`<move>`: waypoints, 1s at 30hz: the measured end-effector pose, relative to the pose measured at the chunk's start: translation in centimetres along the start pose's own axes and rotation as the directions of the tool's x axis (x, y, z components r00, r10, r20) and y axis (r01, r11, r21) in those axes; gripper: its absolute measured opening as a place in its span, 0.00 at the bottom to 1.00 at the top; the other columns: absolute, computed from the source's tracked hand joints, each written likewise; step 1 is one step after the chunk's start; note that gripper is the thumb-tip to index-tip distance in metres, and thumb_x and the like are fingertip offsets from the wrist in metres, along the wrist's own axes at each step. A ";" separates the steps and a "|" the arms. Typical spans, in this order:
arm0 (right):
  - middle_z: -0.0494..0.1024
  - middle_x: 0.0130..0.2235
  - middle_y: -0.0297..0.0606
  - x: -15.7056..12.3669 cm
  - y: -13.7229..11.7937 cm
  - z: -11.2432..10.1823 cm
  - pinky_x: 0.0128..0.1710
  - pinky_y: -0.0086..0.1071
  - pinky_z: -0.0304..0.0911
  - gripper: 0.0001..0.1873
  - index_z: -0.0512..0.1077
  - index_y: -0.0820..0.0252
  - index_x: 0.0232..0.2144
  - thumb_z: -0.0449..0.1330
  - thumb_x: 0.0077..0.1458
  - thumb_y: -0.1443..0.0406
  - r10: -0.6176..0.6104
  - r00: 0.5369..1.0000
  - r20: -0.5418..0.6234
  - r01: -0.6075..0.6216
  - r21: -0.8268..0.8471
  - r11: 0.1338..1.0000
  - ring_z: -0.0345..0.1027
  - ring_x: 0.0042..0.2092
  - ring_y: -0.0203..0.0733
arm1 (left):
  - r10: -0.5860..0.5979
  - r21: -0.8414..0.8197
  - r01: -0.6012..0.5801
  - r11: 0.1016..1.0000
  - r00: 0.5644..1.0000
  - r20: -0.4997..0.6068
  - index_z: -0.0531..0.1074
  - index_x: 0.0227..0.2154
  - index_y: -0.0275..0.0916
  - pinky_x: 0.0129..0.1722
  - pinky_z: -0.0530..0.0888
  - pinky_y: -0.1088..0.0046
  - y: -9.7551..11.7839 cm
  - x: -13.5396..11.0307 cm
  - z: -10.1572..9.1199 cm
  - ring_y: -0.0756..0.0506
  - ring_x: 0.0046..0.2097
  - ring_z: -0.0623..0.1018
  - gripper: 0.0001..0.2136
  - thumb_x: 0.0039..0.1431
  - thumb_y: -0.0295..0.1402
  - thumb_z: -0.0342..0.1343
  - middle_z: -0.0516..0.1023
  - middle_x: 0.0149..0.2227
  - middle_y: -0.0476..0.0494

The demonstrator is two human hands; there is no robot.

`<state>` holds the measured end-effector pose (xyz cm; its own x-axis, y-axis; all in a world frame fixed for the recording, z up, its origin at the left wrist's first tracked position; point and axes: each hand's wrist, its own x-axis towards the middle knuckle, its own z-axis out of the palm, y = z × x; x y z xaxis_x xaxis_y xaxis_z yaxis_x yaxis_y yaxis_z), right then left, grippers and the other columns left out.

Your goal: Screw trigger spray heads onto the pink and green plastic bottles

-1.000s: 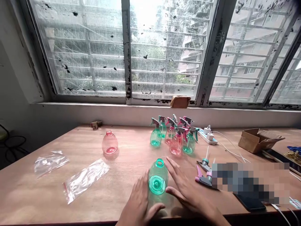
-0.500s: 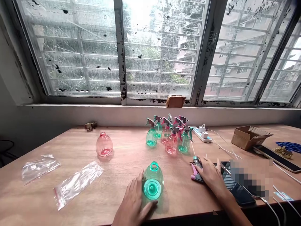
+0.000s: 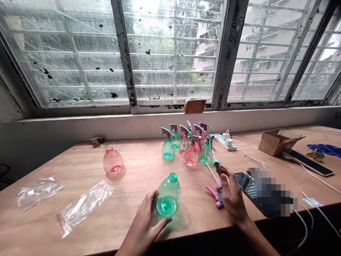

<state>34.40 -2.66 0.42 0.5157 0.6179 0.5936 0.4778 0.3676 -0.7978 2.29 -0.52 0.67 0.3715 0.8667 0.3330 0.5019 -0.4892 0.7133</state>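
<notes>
My left hand (image 3: 149,217) is closed round the lower side of a green see-through bottle (image 3: 168,197), which has an open neck and leans slightly to the right. In my right hand (image 3: 231,195) is a grey spray head (image 3: 217,167) with a green collar, its thin tube pointing away from me; the fingers hide most of its body. Against that hand's left side is a pink-and-grey spray head (image 3: 213,192) with a white tube, apparently on the table. A pink bottle (image 3: 113,161) without a spray head stands to the left.
Several green and pink spray bottles (image 3: 190,156) stand grouped at the back. Clear plastic bags (image 3: 85,206) lie on the left. On the right are a phone (image 3: 247,188), a power strip (image 3: 226,144), white cables, a cardboard box (image 3: 277,142) and another phone (image 3: 309,161).
My right hand has closed on the green-collared spray head and raised it off the table. My left hand has wrapped round the green bottle, which now tilts. The camera view has shifted slightly.
</notes>
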 end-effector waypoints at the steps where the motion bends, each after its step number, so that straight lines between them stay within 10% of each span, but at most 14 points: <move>1: 0.78 0.53 0.49 -0.1 0.0 0.0 0.30 0.43 0.74 0.22 0.70 0.53 0.57 0.52 0.68 0.51 0.011 1.000 -0.026 -0.011 0.008 1.000 0.76 0.32 0.47 | -0.007 0.001 0.007 1.000 1.000 0.014 0.60 0.62 0.48 0.61 0.72 0.53 0.2 0.0 -0.1 0.31 0.63 0.74 0.30 0.60 0.41 0.64 0.74 0.61 0.37; 10: 0.76 0.42 0.42 0.1 0.0 -0.5 0.52 0.52 0.67 0.25 0.67 0.57 0.55 0.61 0.62 0.50 0.035 0.888 -0.458 0.059 0.189 0.980 0.75 0.45 0.53 | -0.084 -0.079 0.088 0.993 0.995 0.048 0.57 0.65 0.49 0.67 0.65 0.49 1.6 0.1 -0.8 0.32 0.67 0.68 0.29 0.64 0.38 0.61 0.68 0.66 0.37; 17: 0.82 0.33 0.38 -2.2 -2.2 0.1 0.18 0.29 0.67 0.15 0.71 0.54 0.47 0.65 0.61 0.55 0.180 0.984 0.004 -0.166 0.415 0.894 0.77 0.30 0.46 | -0.071 -0.200 0.073 0.977 0.997 0.017 0.54 0.66 0.53 0.68 0.64 0.51 1.8 0.1 -1.3 0.34 0.68 0.67 0.28 0.67 0.38 0.58 0.65 0.68 0.41; 30: 0.77 0.28 0.32 -0.6 -1.8 -1.0 0.12 0.22 0.65 0.08 0.73 0.53 0.43 0.64 0.63 0.59 0.322 0.931 0.171 -0.345 0.702 0.623 0.72 0.27 0.40 | -0.098 -0.188 0.085 0.979 0.994 -0.059 0.55 0.67 0.53 0.68 0.62 0.49 1.4 0.2 -1.5 0.34 0.69 0.64 0.29 0.66 0.38 0.59 0.62 0.67 0.42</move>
<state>33.94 -4.35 1.59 0.5122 0.8129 0.2772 -0.3796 0.5038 -0.7760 1.89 -0.91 2.67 0.2743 0.9145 0.2974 0.3762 -0.3867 0.8420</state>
